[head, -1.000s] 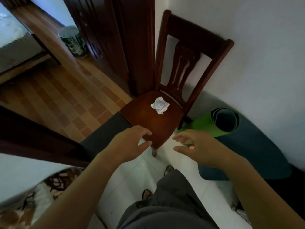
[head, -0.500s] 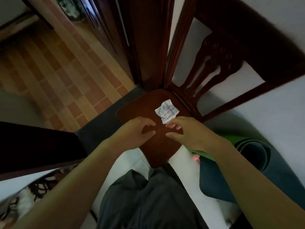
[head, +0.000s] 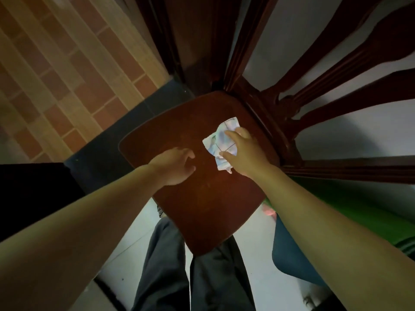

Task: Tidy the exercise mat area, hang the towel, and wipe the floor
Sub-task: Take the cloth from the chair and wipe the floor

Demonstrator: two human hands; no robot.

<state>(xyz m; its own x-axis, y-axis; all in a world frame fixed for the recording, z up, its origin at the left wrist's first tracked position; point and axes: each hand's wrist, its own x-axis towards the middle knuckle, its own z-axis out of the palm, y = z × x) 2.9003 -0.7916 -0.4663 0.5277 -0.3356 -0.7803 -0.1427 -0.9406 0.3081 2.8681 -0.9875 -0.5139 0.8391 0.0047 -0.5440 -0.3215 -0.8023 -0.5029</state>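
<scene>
Judging progress: somewhere in the middle. Dark red-brown wooden chair (head: pixel 202 209) stands against the wall. Rolled green foam exercise mat (head: pixel 381 209) lies on the floor just right of the chair, so mat rolling looks done. Towel hanging and floor wiping look not yet done. Small crumpled white cloth with thin dark grid lines (head: pixel 221 142) sits on the chair seat, toward its back right corner. It looks creased, limp and light. Right hand (head: pixel 244 153) is on it, thumb and fingers curled round its edges. Left hand (head: pixel 175 164) is over the seat's middle, fingers loosely bent, holding nothing.
</scene>
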